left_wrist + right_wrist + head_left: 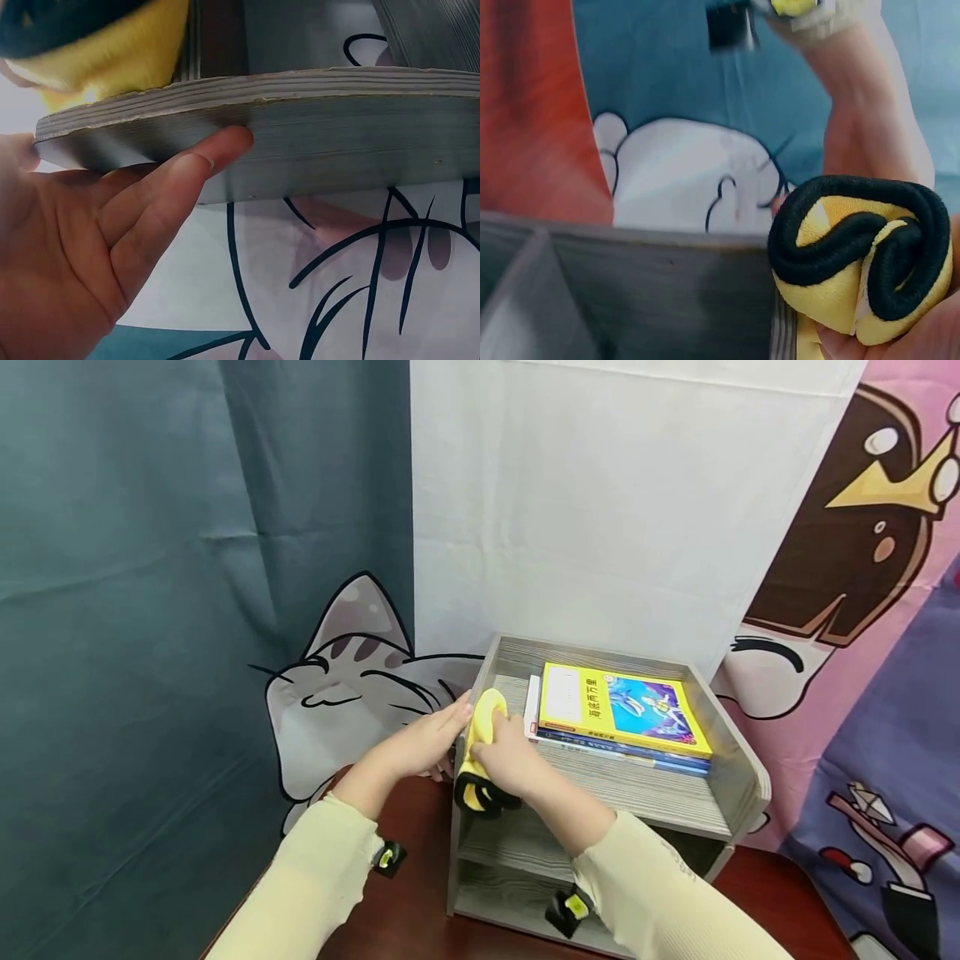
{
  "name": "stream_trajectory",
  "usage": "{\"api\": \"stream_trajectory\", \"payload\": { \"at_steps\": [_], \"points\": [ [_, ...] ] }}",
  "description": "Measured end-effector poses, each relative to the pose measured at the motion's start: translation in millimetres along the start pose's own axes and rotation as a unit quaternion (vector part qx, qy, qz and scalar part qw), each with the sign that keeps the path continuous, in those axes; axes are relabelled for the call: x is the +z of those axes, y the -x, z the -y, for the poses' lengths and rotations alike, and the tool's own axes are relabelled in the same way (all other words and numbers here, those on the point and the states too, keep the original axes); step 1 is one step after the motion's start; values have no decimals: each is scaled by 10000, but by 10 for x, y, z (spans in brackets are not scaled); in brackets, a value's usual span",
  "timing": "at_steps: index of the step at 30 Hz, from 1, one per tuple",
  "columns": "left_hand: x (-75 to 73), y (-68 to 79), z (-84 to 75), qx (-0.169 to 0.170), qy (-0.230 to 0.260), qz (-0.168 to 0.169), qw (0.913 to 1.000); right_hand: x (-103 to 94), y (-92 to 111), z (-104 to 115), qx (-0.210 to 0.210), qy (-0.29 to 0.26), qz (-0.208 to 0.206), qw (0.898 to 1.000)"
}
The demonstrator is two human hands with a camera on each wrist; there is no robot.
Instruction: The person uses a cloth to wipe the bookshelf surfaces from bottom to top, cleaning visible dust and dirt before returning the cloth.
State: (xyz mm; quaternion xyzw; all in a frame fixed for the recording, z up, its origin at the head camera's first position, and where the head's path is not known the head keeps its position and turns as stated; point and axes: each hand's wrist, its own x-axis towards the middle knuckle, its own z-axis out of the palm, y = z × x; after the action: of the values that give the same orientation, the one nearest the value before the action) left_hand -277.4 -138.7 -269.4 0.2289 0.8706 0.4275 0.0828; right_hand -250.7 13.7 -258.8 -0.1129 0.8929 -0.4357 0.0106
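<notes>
My right hand (513, 758) grips a folded yellow cloth with black edging (486, 714) over the left side panel of a small grey wood-grain shelf unit (637, 789). In the right wrist view the bundled cloth (829, 300) shows its black edging curled in loops beside the panel. My left hand (420, 745) rests against the outer face of that same panel, just left of the cloth. The left wrist view shows the left hand's fingers (169, 187) stretched out along the grey panel (337, 142), under its rough edge.
A stack of several books (577, 702), a yellow one on top, lies on the unit's upper board. Below are compartments. The unit stands on a reddish-brown table (397, 868). Behind hang a white curtain (585, 510), a teal curtain (127, 610) and cartoon-printed fabric (847, 710).
</notes>
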Motion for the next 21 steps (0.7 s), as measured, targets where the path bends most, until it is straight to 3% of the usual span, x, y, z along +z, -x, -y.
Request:
{"api": "stream_trajectory", "payload": {
  "at_steps": [4,7,12,19,21],
  "points": [
    [-6,7,41,-118,68,-138,9998,21,89,-8,-219,160,194,9994],
    [-17,11,72,-104,98,-204,9997,-3,26,-20,-270,516,304,9978],
    [-73,39,121,-53,99,-271,9996,-23,-281,0,-140,1144,442,9923],
    [-159,92,138,-101,-124,-354,9992,-52,-830,90,406,1703,462,9835],
    [-152,87,121,-152,-180,-370,9990,-87,-947,82,358,1957,446,9790]
  ]
}}
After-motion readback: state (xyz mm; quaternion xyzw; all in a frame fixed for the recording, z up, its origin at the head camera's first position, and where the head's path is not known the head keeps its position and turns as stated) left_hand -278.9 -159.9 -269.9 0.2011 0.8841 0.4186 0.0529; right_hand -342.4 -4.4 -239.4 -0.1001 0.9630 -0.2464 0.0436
